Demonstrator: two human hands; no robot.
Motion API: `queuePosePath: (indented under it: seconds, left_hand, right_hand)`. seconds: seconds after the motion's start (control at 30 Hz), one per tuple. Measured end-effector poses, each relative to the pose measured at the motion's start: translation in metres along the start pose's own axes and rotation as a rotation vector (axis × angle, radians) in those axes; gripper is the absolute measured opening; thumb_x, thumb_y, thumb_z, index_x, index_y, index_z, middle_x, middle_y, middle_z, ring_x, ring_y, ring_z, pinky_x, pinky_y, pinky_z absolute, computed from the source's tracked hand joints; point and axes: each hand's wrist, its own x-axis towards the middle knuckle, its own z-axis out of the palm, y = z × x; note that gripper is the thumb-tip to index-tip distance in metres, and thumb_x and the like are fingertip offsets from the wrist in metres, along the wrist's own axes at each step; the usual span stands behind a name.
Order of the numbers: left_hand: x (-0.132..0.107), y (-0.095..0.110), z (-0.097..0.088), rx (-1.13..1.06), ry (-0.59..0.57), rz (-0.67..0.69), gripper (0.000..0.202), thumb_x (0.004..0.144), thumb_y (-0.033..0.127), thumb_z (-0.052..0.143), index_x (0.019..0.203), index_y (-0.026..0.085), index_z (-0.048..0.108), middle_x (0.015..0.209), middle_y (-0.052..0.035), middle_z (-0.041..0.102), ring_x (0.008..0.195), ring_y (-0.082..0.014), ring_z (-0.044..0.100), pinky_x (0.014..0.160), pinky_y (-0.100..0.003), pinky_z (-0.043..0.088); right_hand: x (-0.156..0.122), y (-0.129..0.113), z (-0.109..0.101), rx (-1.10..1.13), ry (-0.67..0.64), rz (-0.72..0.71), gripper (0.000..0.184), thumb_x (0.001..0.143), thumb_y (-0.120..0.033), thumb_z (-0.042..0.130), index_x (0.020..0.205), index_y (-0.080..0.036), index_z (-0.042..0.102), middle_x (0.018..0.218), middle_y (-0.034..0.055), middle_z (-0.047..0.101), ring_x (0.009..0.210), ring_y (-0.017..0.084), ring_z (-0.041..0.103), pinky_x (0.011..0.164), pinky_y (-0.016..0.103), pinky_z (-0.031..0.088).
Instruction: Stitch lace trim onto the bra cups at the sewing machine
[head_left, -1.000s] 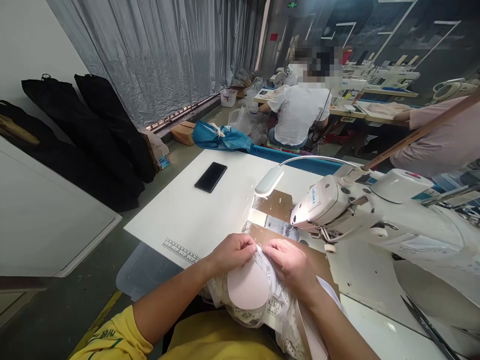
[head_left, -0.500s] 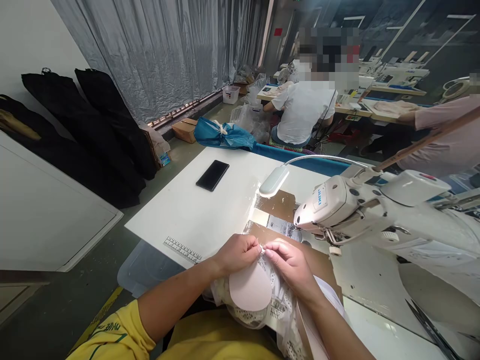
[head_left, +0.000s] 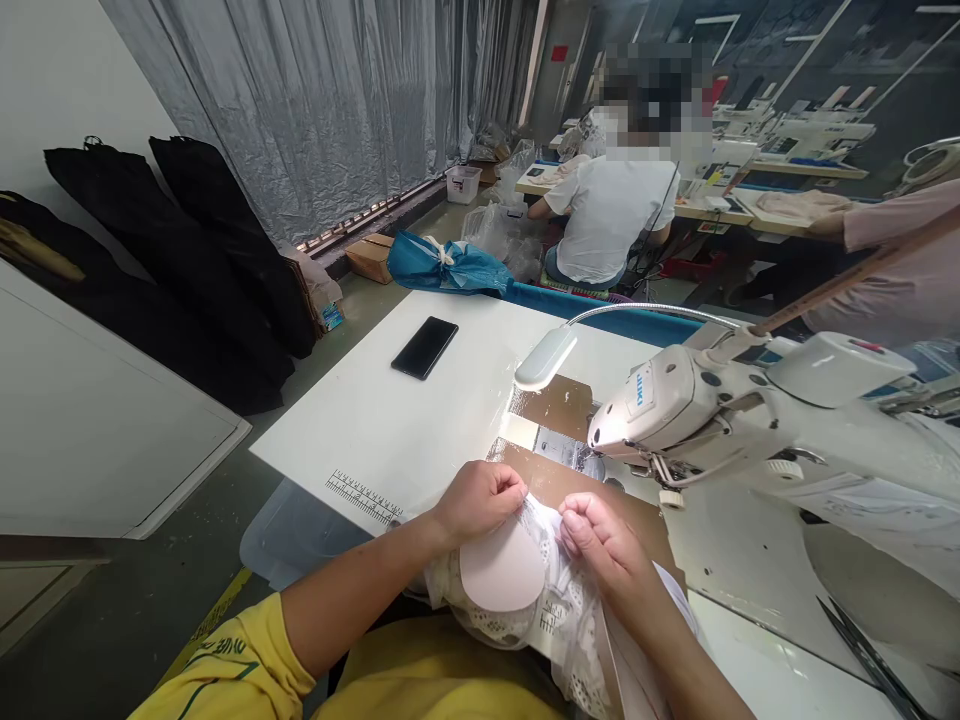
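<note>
A white lace bra (head_left: 501, 575) with a smooth pale pink cup lies over the front edge of the sewing table, partly on my lap. My left hand (head_left: 484, 500) is closed in a pinch on the bra's top edge, just above the cup. To the right, my right hand (head_left: 604, 540) pinches another part of the bra's upper edge, thumb against fingers. A short stretch of white fabric spans the space between the hands. Beyond them stands a white sewing machine (head_left: 675, 410), its needle area left of the head's lower end.
A black phone (head_left: 425, 347) lies on the white table (head_left: 360, 400). A lamp (head_left: 546, 358) on a bent neck hangs over the machine bed. Dark scissors (head_left: 862, 645) rest at the right. A blue bundle (head_left: 446, 265) is behind the table. Two people sit at other machines.
My right hand has moved right and slightly down, away from my left hand. The fingertips were nearly touching before; now the bra's edge shows between them. My left hand has hardly moved.
</note>
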Motion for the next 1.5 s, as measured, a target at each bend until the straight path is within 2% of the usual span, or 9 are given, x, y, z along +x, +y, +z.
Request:
queuePosePath:
  seconds: [0.2,0.4,0.57,0.7,0.83,1.07,1.17,1.33,1.5]
  left_hand:
    - [-0.001,-0.002,0.005,0.117,0.107,0.100,0.025,0.082,0.029,0.048,0.062,0.016,0.058,0.056,0.0025,0.054,0.056,-0.0109,0.047,0.056,-0.023,0.033]
    - [0.002,-0.004,0.005,0.186,0.105,0.099,0.023,0.082,0.027,0.048,0.063,0.016,0.056,0.058,0.0023,0.054,0.056,-0.0104,0.045,0.055,-0.022,0.032]
    - [0.005,-0.003,0.004,0.199,0.080,0.112,0.025,0.082,0.025,0.048,0.059,0.016,0.051,0.056,0.0031,0.051,0.054,-0.0095,0.043,0.053,-0.022,0.030]
    - [0.004,-0.006,0.005,0.217,0.089,0.126,0.026,0.082,0.023,0.047,0.056,0.016,0.047,0.055,0.0039,0.050,0.053,-0.0086,0.043,0.052,-0.021,0.029]
    - [0.004,-0.007,0.006,0.236,0.099,0.127,0.025,0.082,0.022,0.047,0.058,0.016,0.048,0.055,0.0039,0.050,0.053,-0.0087,0.043,0.053,-0.021,0.031]
    - [0.004,-0.006,0.007,0.253,0.104,0.132,0.023,0.081,0.021,0.048,0.059,0.016,0.049,0.055,0.0034,0.051,0.054,-0.0090,0.044,0.053,-0.021,0.031]
    - [0.004,-0.006,0.007,0.254,0.106,0.137,0.024,0.082,0.021,0.047,0.058,0.016,0.050,0.055,0.0034,0.051,0.054,-0.0089,0.043,0.054,-0.021,0.031]
    - [0.003,-0.006,0.008,0.243,0.104,0.149,0.025,0.082,0.022,0.048,0.058,0.016,0.050,0.055,0.0037,0.051,0.054,-0.0085,0.043,0.054,-0.021,0.031]
    - [0.005,-0.005,0.006,0.171,0.072,0.113,0.025,0.081,0.024,0.049,0.058,0.016,0.052,0.054,0.0044,0.049,0.054,-0.0082,0.042,0.053,-0.021,0.030]
  right_hand:
    - [-0.010,-0.007,0.000,0.018,-0.055,0.106,0.030,0.091,-0.049,0.042,0.085,-0.021,0.053,0.065,-0.0021,0.048,0.060,0.014,0.041,0.057,0.027,0.035]
    - [-0.018,-0.010,0.001,0.085,-0.100,0.130,0.029,0.089,-0.047,0.045,0.084,-0.021,0.057,0.069,-0.0001,0.055,0.059,0.014,0.047,0.055,0.026,0.039]
    - [-0.023,-0.017,-0.003,-0.064,-0.017,-0.055,0.023,0.088,-0.040,0.051,0.079,-0.022,0.063,0.084,0.0043,0.064,0.082,0.021,0.059,0.073,0.029,0.046]
    - [-0.030,-0.023,-0.009,-0.066,0.028,-0.172,0.013,0.087,-0.031,0.055,0.080,-0.023,0.063,0.079,0.0016,0.063,0.077,0.018,0.059,0.069,0.026,0.047]
    - [-0.040,-0.026,-0.011,0.006,0.033,-0.342,0.010,0.086,-0.021,0.055,0.082,-0.026,0.062,0.080,0.0007,0.064,0.086,0.019,0.060,0.079,0.028,0.048]
    - [-0.058,-0.017,-0.008,0.131,0.050,-0.409,0.015,0.088,-0.019,0.053,0.092,-0.030,0.062,0.080,-0.0006,0.065,0.095,0.020,0.060,0.089,0.033,0.047]
    - [-0.056,-0.014,-0.008,0.140,0.056,-0.365,0.012,0.089,-0.022,0.051,0.087,-0.028,0.061,0.077,-0.0014,0.064,0.089,0.019,0.061,0.086,0.033,0.048]
    - [-0.034,-0.017,-0.006,-0.072,0.082,-0.052,0.022,0.092,-0.035,0.046,0.080,-0.024,0.060,0.071,-0.0007,0.060,0.065,0.015,0.057,0.060,0.025,0.046]
    - [-0.007,-0.024,-0.009,-0.380,0.002,-0.099,0.024,0.091,-0.032,0.043,0.092,-0.023,0.066,0.089,0.0039,0.064,0.083,0.020,0.059,0.072,0.030,0.045]
